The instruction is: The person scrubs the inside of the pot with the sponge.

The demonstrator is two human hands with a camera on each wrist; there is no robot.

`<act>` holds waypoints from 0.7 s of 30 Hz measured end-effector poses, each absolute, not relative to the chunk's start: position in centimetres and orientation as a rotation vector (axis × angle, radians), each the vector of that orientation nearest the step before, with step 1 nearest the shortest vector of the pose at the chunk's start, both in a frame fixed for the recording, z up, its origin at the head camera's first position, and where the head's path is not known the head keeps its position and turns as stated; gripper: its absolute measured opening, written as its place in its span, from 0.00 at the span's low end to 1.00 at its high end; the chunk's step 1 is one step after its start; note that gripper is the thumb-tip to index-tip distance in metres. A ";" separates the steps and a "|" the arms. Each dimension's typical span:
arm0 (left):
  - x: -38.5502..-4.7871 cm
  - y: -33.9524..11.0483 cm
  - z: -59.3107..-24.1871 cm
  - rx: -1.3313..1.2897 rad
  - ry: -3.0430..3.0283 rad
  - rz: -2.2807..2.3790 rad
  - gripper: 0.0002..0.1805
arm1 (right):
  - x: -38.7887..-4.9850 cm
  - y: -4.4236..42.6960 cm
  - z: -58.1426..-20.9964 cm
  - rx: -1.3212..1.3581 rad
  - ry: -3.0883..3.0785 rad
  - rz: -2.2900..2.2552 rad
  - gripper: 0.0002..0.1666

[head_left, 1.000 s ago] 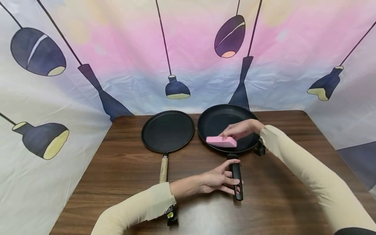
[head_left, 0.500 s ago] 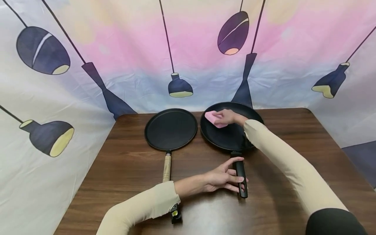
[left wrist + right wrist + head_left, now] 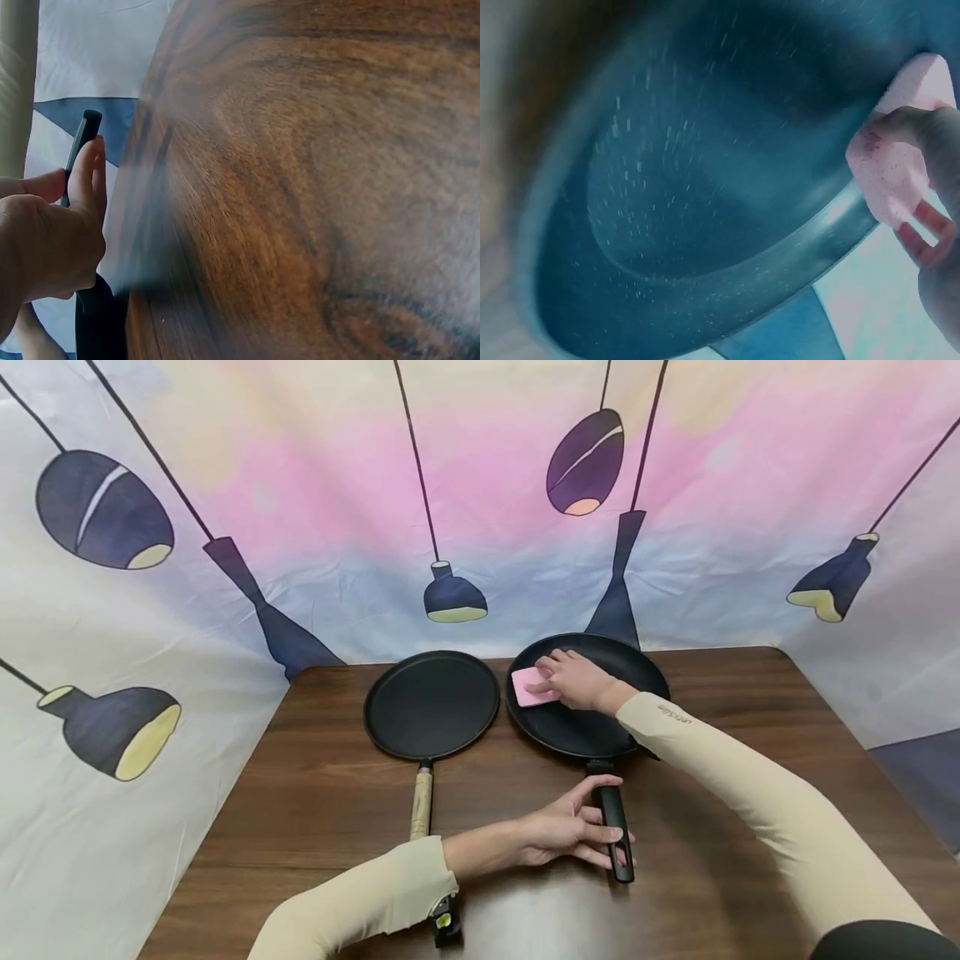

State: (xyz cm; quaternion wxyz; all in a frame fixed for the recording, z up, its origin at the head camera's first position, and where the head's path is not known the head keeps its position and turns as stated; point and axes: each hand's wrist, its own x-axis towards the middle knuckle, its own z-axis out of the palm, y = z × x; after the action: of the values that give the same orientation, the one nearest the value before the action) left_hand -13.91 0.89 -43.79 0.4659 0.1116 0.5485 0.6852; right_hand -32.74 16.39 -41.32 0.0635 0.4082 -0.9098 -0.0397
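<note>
A deep black frying pan (image 3: 577, 727) is on the right side of the table, its black handle (image 3: 615, 814) pointing toward me. My left hand (image 3: 558, 835) grips that handle between thumb and fingers; the left wrist view shows the handle (image 3: 84, 135) pinched there too. Over the pan's left inner side, my right hand (image 3: 577, 681) holds a pink sponge (image 3: 531, 687). In the right wrist view the sponge (image 3: 892, 165) lies between thumb and fingers near the pan's wall. Small pale specks or drops dot the pan's inside (image 3: 667, 187).
Left of the frying pan lies a flat black pan (image 3: 431, 703) with a light wooden handle (image 3: 422, 802), partly behind my left forearm. Both sit on a brown wooden table (image 3: 300, 810). A cloth backdrop (image 3: 337, 527) printed with lamps hangs behind.
The sponge and right hand have moved from the pan's near side to its far left, then slightly down and left, the sponge turning flatter. The left hand keeps its grip on the handle.
</note>
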 end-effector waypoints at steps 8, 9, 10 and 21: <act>-13.8 1.3 -43.4 0.254 1.382 1.680 0.39 | -36.2 16.9 -42.0 0.897 -2.773 -0.359 0.24; -13.8 1.4 -43.4 0.252 1.388 1.685 0.39 | -36.3 16.9 -41.9 0.863 -2.769 -0.396 0.23; -13.8 1.5 -43.3 0.249 1.398 1.688 0.39 | -36.4 17.0 -41.7 0.831 -2.767 -0.434 0.23; -13.4 1.4 -43.6 0.206 1.444 1.698 0.40 | -36.1 18.5 -41.1 0.465 -2.928 -0.768 0.17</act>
State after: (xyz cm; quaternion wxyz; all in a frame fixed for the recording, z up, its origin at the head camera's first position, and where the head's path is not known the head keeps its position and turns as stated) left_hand -13.42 1.45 -43.60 0.4363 0.0828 0.5806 0.6824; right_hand -36.06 18.54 -41.05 0.0395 0.1517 -0.9553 -0.2507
